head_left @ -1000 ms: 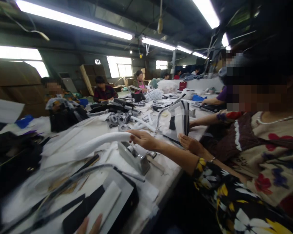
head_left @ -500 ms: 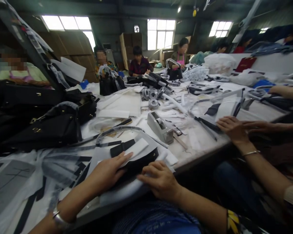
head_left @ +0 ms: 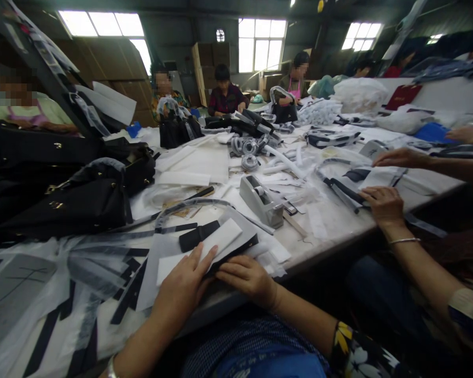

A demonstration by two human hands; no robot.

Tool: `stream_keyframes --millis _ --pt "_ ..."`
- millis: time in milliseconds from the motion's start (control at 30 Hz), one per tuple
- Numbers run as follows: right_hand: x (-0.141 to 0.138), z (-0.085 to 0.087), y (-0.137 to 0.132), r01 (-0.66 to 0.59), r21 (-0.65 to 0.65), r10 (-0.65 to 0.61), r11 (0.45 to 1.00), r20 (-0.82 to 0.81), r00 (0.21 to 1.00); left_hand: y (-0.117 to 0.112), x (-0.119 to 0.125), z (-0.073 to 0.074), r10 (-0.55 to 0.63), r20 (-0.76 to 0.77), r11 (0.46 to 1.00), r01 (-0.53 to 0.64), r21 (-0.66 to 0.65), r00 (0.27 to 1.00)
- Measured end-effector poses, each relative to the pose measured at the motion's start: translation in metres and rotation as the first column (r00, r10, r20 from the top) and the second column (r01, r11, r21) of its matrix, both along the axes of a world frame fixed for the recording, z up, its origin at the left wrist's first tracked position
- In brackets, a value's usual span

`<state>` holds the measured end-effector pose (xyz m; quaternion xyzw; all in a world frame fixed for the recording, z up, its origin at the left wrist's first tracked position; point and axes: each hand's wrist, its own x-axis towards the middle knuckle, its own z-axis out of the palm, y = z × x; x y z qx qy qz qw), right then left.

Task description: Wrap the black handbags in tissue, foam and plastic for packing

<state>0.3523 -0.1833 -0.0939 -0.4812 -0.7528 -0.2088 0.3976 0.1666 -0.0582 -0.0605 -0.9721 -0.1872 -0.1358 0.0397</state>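
Observation:
A black handbag (head_left: 236, 249) lies flat at the table edge before me. Its handle (head_left: 193, 206), wrapped in clear plastic, arches away from me. Across the bag lies a white padding strip (head_left: 224, 234), beside a dark flap piece (head_left: 199, 235). My left hand (head_left: 187, 275) rests on the strip with fingers stretched out flat, its thumb partly hidden. At the bag's near edge, my right hand (head_left: 246, 278) has its fingers together on the black material; its thumb is out of sight. Thin white sheet (head_left: 152, 268) shows under the bag.
A grey tape dispenser (head_left: 261, 202) stands beyond the bag. Black handbags (head_left: 71, 205) pile up at left, near plastic-wrapped dark straps (head_left: 98, 273). At right, a co-worker's hands (head_left: 384, 205) handle similar pieces. More people sit across the table, behind coiled wrapped handles (head_left: 250, 161).
The white material that hung over the table edge below my hands no longer shows there. More of the white strip is visible on the bag. My right hand has shifted slightly left.

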Motion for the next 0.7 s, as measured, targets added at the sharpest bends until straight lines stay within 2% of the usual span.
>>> stream_keyframes --millis 67,200,300,433,500,633,700 --pt "0.013 0.012 -0.007 -0.016 -0.008 0.016 1.000 0.061 0.998 -0.003 0.000 -0.007 -0.011 0.031 0.997 0.008 0.081 0.999" --pt "0.040 0.032 -0.012 0.168 -0.142 -0.143 0.975 0.171 0.975 -0.007 0.002 -0.010 -0.007 0.027 0.991 0.003 0.136 1.000" --pt "0.051 0.028 -0.006 0.164 -0.196 -0.129 0.967 0.179 0.975 -0.015 0.009 -0.005 0.031 -0.016 0.990 -0.028 0.141 0.999" --pt "0.053 0.012 0.001 0.167 -0.144 -0.155 0.975 0.091 0.984 -0.033 0.029 0.006 0.124 -0.124 0.985 -0.108 0.134 0.984" --pt "0.052 0.009 0.002 0.178 -0.143 -0.170 0.974 0.062 0.983 -0.040 0.038 0.007 0.154 -0.146 0.983 -0.137 0.125 0.977" --pt "0.046 0.017 -0.008 0.142 -0.178 -0.142 0.974 0.012 0.990 -0.040 0.040 -0.005 0.155 -0.089 0.976 -0.138 0.170 0.984" --pt "0.038 0.020 -0.020 0.084 -0.197 -0.106 0.977 -0.102 0.989 -0.036 0.036 -0.012 0.140 -0.048 0.974 -0.129 0.185 0.989"
